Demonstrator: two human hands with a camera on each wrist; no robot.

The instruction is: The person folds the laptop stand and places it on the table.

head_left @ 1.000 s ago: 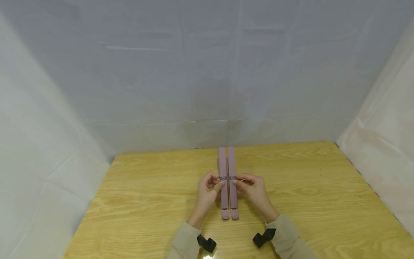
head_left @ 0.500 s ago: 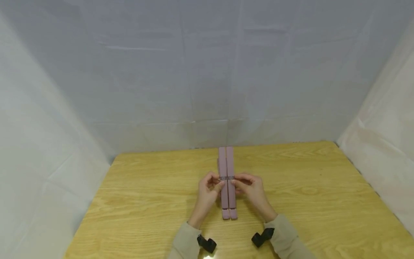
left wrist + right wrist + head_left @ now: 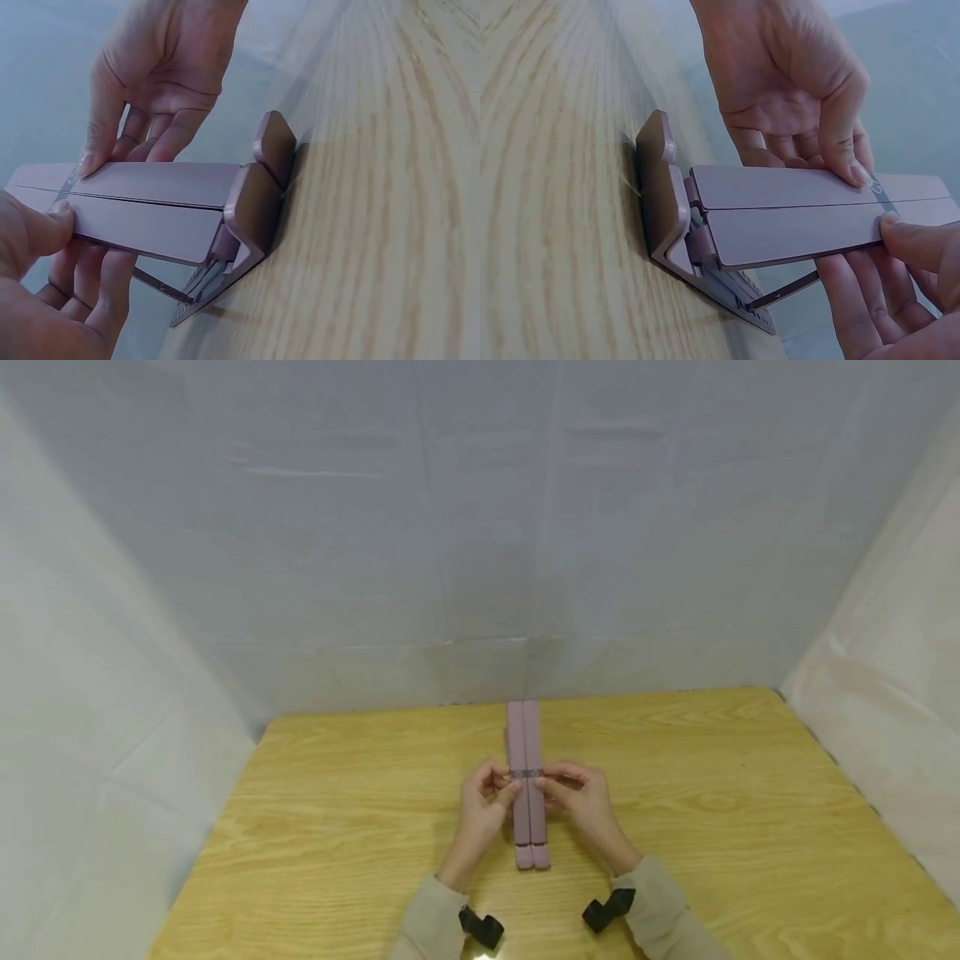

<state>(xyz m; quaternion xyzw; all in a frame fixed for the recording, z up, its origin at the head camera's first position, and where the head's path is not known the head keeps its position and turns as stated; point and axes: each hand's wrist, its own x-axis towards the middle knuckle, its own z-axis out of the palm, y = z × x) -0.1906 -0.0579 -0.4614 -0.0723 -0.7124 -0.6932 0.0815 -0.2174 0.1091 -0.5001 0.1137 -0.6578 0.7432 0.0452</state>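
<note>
A pink folding laptop stand (image 3: pixel 529 817) stands on the wooden table, its two long bars lying side by side with a thin seam between them. At mid-length, my left hand (image 3: pixel 482 806) pinches the left bar, thumb on top and fingers beneath. Opposite it, my right hand (image 3: pixel 587 802) grips the right bar the same way. Up close in the left wrist view, the stand's upturned front lips (image 3: pixel 255 202) rest at the table surface. A thin support strut (image 3: pixel 784 291) props the tilted bars above a notched base in the right wrist view.
The wooden table (image 3: pixel 337 827) spreads out on both sides of the stand. A grey-white sheet (image 3: pixel 480 527) hangs behind its far edge, with pale sheets at left and right. Black wrist cameras (image 3: pixel 482 928) sit at both sleeve cuffs.
The right bar has moved left against the left bar, narrowing the gap between them to a seam. My right hand shifted slightly left with it; my left hand stayed nearly still.
</note>
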